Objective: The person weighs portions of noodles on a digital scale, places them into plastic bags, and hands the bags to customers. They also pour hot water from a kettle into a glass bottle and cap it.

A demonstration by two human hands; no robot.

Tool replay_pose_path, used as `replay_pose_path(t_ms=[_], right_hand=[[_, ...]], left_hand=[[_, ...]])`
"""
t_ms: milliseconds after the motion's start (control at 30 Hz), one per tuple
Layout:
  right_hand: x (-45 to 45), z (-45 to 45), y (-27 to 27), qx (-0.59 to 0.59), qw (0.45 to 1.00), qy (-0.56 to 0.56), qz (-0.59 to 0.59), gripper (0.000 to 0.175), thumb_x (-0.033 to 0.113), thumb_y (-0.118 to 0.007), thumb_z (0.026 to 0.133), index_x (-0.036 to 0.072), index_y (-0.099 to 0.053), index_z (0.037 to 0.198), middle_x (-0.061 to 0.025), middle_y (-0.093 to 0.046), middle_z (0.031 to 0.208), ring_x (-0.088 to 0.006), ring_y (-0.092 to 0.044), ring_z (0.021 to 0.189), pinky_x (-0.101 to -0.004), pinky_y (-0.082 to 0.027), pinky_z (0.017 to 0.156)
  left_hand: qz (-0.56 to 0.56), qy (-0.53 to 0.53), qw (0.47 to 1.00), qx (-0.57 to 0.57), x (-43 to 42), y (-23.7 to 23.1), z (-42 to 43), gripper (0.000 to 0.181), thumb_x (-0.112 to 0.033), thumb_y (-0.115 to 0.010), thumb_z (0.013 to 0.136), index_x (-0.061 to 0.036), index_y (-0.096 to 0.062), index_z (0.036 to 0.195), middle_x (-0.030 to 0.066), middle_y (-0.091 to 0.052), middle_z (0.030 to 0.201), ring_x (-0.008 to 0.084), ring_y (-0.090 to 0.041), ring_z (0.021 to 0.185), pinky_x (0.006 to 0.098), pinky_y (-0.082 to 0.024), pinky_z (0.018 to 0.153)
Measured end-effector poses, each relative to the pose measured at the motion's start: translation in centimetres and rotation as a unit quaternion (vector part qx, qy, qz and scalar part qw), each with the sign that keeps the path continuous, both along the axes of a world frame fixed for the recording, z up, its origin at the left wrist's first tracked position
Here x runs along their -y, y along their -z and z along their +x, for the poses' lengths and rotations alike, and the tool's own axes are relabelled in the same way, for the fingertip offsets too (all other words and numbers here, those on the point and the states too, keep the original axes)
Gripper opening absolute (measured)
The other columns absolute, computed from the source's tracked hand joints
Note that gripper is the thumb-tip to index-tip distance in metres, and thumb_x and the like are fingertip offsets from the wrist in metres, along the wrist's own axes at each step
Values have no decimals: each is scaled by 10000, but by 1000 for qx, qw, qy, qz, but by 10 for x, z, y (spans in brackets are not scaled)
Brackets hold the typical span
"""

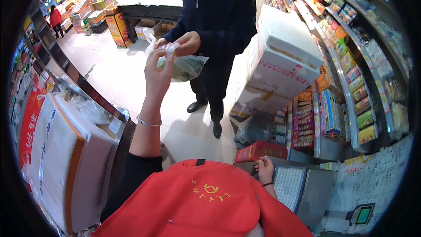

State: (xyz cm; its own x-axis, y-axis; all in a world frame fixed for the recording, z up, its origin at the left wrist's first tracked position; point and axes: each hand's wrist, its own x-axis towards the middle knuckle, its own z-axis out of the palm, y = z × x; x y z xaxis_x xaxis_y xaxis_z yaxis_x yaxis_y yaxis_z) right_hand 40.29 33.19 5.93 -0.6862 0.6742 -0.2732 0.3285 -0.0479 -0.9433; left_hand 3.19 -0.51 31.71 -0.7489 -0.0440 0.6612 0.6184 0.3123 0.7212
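My left hand [159, 64] is raised before me, its fingers closed on the gathered top of a clear plastic bag [188, 67] with green vegetables inside. A person in a dark jacket [220, 13] faces me, both hands also at the bag's top. Low at the right, my right hand [265, 168] is by the edge of a weighing scale with a key panel [289, 184]; its fingers are curled, and whether they hold something small is unclear. I wear a red apron [210, 200].
White foam boxes [75, 158] stand close at my left beside a metal rail [75, 75]. More foam boxes [283, 56] are stacked at the right, near shelves of packaged food [358, 95]. A red box [261, 151] lies beyond my right hand.
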Motion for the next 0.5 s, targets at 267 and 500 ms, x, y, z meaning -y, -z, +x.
replay_pose_path(t_ms=[267, 500], right_hand=[[3, 21, 62, 90, 864, -181, 461, 92, 109, -617, 845, 44, -655, 898, -134, -647, 949, -336, -603, 970, -448, -477, 876], [-8, 53, 81, 296, 641, -428, 565, 176, 200, -638, 824, 71, -714, 916, -132, -652, 1012, -310, -559, 1095, -482, -307, 1131]], left_hand=[[-47, -181, 981, 45, 128, 106, 58, 187, -50, -631, 902, -6, -632, 1083, 173, -618, 1189, 336, -558, 1180, 405, -428, 1029], [-420, -242, 866, 119, 252, 213, 123, 609, -150, -695, 850, 64, -456, 1367, 258, -542, 1307, 429, -519, 1212, 484, -423, 1035]])
